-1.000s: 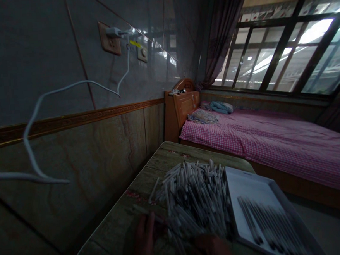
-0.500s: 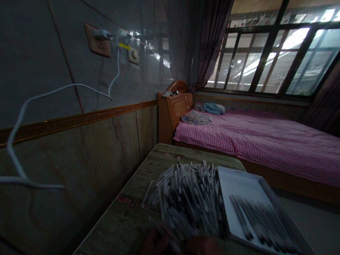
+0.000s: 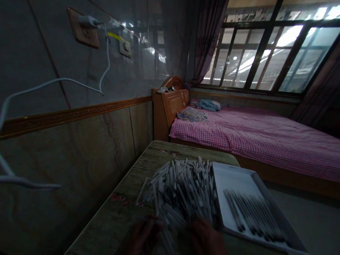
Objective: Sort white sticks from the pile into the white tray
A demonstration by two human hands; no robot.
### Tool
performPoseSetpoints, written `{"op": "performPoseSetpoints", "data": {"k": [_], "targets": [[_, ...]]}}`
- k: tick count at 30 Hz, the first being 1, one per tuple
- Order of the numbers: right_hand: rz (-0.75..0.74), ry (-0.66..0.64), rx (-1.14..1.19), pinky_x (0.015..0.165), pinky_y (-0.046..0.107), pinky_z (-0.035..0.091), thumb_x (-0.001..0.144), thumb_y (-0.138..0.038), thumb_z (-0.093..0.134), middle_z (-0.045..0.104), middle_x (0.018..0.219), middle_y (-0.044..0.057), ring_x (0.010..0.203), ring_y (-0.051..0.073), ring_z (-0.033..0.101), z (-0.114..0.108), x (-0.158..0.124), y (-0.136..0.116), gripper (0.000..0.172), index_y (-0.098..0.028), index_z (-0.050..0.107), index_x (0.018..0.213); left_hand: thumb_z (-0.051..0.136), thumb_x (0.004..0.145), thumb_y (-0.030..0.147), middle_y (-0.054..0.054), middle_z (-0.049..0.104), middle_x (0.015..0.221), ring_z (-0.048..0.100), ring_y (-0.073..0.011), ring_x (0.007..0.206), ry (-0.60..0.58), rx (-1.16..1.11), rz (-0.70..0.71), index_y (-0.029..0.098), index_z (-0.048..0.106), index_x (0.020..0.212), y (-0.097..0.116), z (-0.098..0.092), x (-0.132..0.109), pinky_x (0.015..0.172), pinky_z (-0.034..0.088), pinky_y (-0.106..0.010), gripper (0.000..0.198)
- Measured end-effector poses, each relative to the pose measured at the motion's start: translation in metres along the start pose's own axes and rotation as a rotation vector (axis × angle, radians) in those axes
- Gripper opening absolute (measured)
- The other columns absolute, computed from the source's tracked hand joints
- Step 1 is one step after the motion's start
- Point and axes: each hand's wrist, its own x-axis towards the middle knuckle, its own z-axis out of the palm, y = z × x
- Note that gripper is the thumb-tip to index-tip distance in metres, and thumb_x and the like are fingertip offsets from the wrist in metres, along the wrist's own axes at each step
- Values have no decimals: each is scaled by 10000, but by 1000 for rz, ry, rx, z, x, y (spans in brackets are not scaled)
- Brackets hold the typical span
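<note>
A large heap of thin, whitish, see-through tubes (image 3: 186,188), some with dark parts, lies on the table. At its near left edge is my left hand (image 3: 141,240), fingers bent together around what looks like one thin tube, blurred. My right hand (image 3: 207,239) is at the near right edge of the heap, its fingers reaching among the tubes and smeared by motion. Several loose tubes lie between the two hands. Right of the heap, a shallow white tray (image 3: 234,173) holds a row of slim sticks (image 3: 254,215) with dark near ends.
The marbled table (image 3: 107,225) stands along a tiled wall (image 3: 101,144). A white cable (image 3: 58,79) runs from a plug in the wall socket (image 3: 83,28). Beyond the table is a bed (image 3: 246,134) with a pink checked cover, beside a window (image 3: 255,55).
My hands have moved apart, the left one leftward and the right one up to the heap's near edge. The view has shifted slightly, moving the table and tray leftward.
</note>
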Motion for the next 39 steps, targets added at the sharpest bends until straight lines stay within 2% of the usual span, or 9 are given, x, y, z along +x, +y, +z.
{"op": "performPoseSetpoints", "data": {"k": [2, 7, 11, 15, 18, 21, 26, 36, 39], "targets": [[-43, -53, -166, 582, 201, 478, 863, -165, 619, 724, 881, 12, 717, 174, 720, 13, -7, 2, 206, -304, 745, 951, 1010, 365, 327, -11, 806, 736, 753, -175, 693, -11, 18, 4, 178, 782, 761, 0, 1, 1, 597, 582, -223, 482], [-110, -41, -439, 511, 195, 459, 813, -149, 690, 736, 860, -6, 677, 171, 724, 45, -8, 1, 184, -312, 725, 890, 1009, 327, 369, -39, 815, 740, 752, -185, 688, -25, 56, -28, 170, 781, 734, -1, 6, -2, 610, 592, -242, 508], [-114, 7, -485, 508, 200, 459, 768, -48, 655, 744, 873, 0, 705, 182, 730, 51, -2, 4, 271, -293, 707, 872, 993, 403, 401, -44, 821, 775, 753, -183, 719, -59, 80, -8, 175, 789, 783, -3, 3, -2, 650, 591, -246, 487], [-114, 69, -473, 524, 208, 474, 744, -36, 650, 742, 884, 8, 710, 194, 729, 53, -4, 9, 296, -292, 690, 886, 984, 421, 427, -49, 817, 771, 751, -191, 725, -72, 108, 11, 171, 788, 783, -7, -1, 2, 662, 588, -259, 485], [-48, 141, -361, 541, 216, 480, 776, -64, 636, 743, 941, 19, 705, 194, 725, 55, -8, 9, 284, -291, 685, 940, 975, 447, 439, -48, 817, 782, 752, -202, 747, -76, 146, 39, 181, 790, 785, -9, -2, 3, 674, 587, -272, 464], [63, 197, -94, 582, 225, 491, 875, -152, 580, 741, 902, 25, 698, 189, 717, 57, -10, 4, 155, -268, 670, 927, 956, 463, 488, -51, 815, 782, 754, -222, 758, -69, 187, 68, 189, 786, 775, -12, -1, 5, 700, 594, -310, 464], [122, 153, 291, 682, 243, 513, 907, -217, 555, 736, 817, 33, 749, 199, 709, 53, -4, -5, 134, -221, 689, 903, 959, 389, 529, -50, 807, 732, 746, -232, 711, -69, 237, 68, 197, 766, 751, -15, 0, 8, 666, 582, -322, 527], [211, 111, 475, 664, 235, 487, 817, -161, 605, 727, 772, 27, 725, 185, 676, 44, 4, -25, 116, -183, 718, 835, 957, 428, 492, -47, 809, 732, 764, -257, 736, -98, 279, 74, 191, 757, 756, -18, -2, 11, 686, 584, -340, 488], [183, 121, 462, 658, 237, 492, 817, -170, 606, 727, 769, 23, 713, 182, 674, 43, 5, -26, 125, -188, 729, 823, 964, 402, 488, -47, 805, 707, 758, -252, 715, -86, 291, 63, 185, 757, 730, -16, 1, 10, 670, 582, -336, 492]]}}
